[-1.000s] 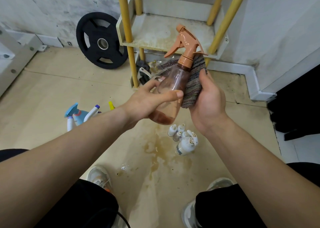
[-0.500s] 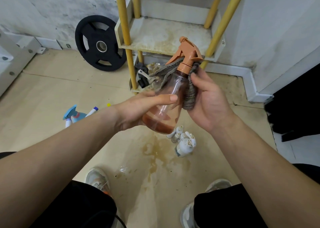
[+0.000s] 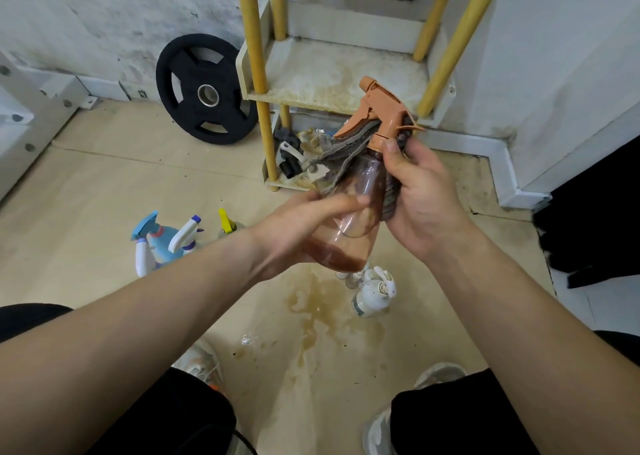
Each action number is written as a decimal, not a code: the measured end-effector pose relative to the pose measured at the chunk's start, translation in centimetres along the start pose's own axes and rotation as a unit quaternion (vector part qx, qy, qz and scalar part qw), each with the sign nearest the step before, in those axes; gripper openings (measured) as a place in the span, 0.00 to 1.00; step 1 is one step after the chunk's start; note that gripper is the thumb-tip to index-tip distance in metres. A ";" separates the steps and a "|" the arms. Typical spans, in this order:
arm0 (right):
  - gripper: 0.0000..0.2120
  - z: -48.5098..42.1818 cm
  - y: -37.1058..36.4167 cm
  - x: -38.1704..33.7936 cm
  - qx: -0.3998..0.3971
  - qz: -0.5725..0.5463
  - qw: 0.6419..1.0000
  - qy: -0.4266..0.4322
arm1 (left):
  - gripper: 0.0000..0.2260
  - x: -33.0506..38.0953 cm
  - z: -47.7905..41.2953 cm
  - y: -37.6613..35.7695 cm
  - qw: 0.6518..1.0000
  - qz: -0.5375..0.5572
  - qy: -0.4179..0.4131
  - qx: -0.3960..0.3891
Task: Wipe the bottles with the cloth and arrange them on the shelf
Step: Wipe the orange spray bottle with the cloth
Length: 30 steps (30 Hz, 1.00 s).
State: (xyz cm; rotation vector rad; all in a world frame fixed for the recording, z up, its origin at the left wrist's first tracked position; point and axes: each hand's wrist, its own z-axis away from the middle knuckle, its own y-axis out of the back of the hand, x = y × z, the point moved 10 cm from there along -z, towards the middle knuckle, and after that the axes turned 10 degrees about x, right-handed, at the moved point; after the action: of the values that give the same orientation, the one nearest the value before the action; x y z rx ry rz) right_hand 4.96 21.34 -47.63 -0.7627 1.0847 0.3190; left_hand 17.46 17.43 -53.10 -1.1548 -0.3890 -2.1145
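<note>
The person holds a brown see-through spray bottle (image 3: 363,191) in both hands, in the air above the floor (image 3: 104,184) and in front of the shelf (image 3: 329,74). The bottle leans with its orange trigger head up and away towards the shelf, and a little dark liquid sits in its lower end.

The left hand (image 3: 304,226) is closed round the lower body of the bottle, with the thumb lying across the near side. The right hand (image 3: 422,195) grips a striped grey cloth (image 3: 346,146) against the neck and upper body, the thumb pressing just below the trigger head. Part of the cloth wraps behind the bottle under the right palm, and a loose end sticks out to the left of the neck.

The shelf has yellow posts and a stained cream board with nothing standing on it. A black weight plate (image 3: 206,89) leans on the wall to its left.

On the floor, a blue spray bottle (image 3: 162,247) stands among others beyond the left forearm. A white bottle (image 3: 372,292) stands below the hands, beside a brown stain (image 3: 311,309).
</note>
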 end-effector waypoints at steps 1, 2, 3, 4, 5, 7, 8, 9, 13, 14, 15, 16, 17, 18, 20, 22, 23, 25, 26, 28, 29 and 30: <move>0.16 -0.1 0.1 -0.2 -0.002 -0.021 1.000 -0.010 | 0.27 0.0 0.1 -0.2 0.999 0.022 0.007 -0.030; 0.16 -0.2 0.3 -0.4 0.000 -0.042 0.999 -0.020 | 0.22 0.2 0.3 -0.5 0.997 0.041 0.009 -0.057; 0.16 -0.2 0.5 -0.6 0.001 -0.063 0.998 -0.030 | 0.18 0.3 0.4 -0.6 0.995 0.057 0.005 -0.083; 0.16 -0.3 0.7 -0.7 0.005 -0.079 0.996 -0.039 | 0.17 0.5 0.5 -0.8 0.992 0.069 -0.002 -0.105; 0.15 -0.4 0.9 -0.8 0.008 -0.092 0.995 -0.046 | 0.19 0.6 0.5 -0.8 0.991 0.072 -0.013 -0.116; 0.14 -0.5 1.2 -0.8 0.015 -0.112 0.992 -0.056 | 0.26 0.9 0.4 -0.7 0.992 0.063 -0.031 -0.107; 0.13 -0.5 1.2 -0.8 0.016 -0.117 0.991 -0.059 | 0.27 1.2 0.4 -0.6 0.993 0.053 -0.041 -0.092; 0.12 -0.5 1.4 -0.8 0.024 -0.116 0.991 -0.060 | 0.27 1.5 0.3 -0.4 0.995 0.037 -0.055 -0.070; 0.13 -0.7 1.9 -0.4 0.059 -0.066 0.996 -0.019 | 0.22 2.5 0.9 -0.3 0.990 -0.064 -0.120 0.037; 0.14 -0.7 1.6 -0.2 0.056 -0.053 0.997 -0.008 | 0.22 2.6 1.1 -0.3 0.986 -0.077 -0.131 0.062; 0.14 -0.7 1.4 0.0 0.053 -0.045 0.998 0.000 | 0.22 2.6 1.2 -0.3 0.983 -0.086 -0.139 0.079; 0.15 -0.6 1.2 0.0 0.050 -0.047 0.998 -0.001 | 0.21 2.5 1.4 -0.4 0.982 -0.089 -0.140 0.089; 0.16 -0.5 1.2 0.2 0.049 -0.062 0.997 -0.012 | 0.21 2.4 1.3 -0.3 0.983 -0.084 -0.137 0.093; 0.19 -0.6 1.4 0.2 0.048 -0.083 0.995 -0.030 | 0.21 2.5 1.3 -0.2 0.983 -0.082 -0.134 0.091; 0.23 -0.7 1.6 0.1 0.035 -0.107 0.992 -0.060 | 0.20 3.0 1.1 0.1 0.986 -0.082 -0.127 0.076; 0.22 -0.7 1.5 -0.1 0.006 -0.102 0.992 -0.073 | 0.17 3.0 1.0 -0.1 0.991 -0.069 -0.113 0.036; 0.21 -0.6 1.2 -0.1 -0.012 -0.097 0.992 -0.074 | 0.17 3.1 1.1 -0.2 0.991 -0.069 -0.110 0.018; 0.20 -0.3 0.6 -0.3 -0.051 -0.095 0.992 -0.069 | 0.17 3.2 1.0 0.1 0.992 -0.076 -0.105 -0.005; 0.19 -0.2 0.3 -0.3 -0.067 -0.097 0.991 -0.067 | 0.19 3.2 1.0 0.1 0.992 -0.075 -0.096 -0.027; 0.17 0.2 0.0 -0.5 -0.098 -0.108 0.987 -0.067 | 0.22 3.0 1.2 -0.1 0.992 -0.072 -0.073 -0.078; 0.17 0.4 -0.2 -0.5 -0.113 -0.110 0.985 -0.069 | 0.23 3.0 1.4 -0.2 0.990 -0.073 -0.068 -0.095; 0.17 0.5 -0.3 -0.5 -0.121 -0.107 0.984 -0.072 | 0.26 3.0 1.5 -0.1 0.989 -0.080 -0.066 -0.103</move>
State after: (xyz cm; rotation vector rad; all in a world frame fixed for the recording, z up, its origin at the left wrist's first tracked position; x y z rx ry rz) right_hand 5.27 21.55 -46.88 -1.0489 0.8271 0.3213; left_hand 17.20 17.03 -49.82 -1.4294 -0.3379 -2.2666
